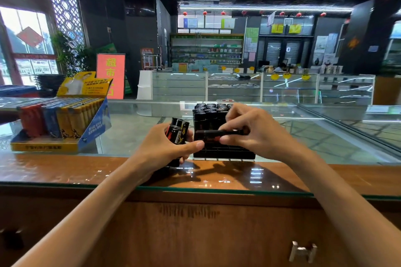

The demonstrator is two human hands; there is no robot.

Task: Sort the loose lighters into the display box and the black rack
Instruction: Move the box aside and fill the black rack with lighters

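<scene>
My left hand (165, 149) grips a small bunch of black lighters (178, 131) with red and yellow print, held upright just left of the black rack (223, 151). My right hand (249, 132) pinches one black lighter (213, 133) held sideways in front of the rack's upper part. The rack stands on the glass counter with several black lighters (208, 110) standing in its back rows. The yellow and blue display box (65, 119) sits at the left, holding rows of red, blue and yellow lighters.
The glass counter top (325, 141) stretches right and behind the rack. A wooden ledge (65, 169) runs along the near edge, with a drawer handle (302, 251) below. Shop showcases (260, 86) stand across the aisle.
</scene>
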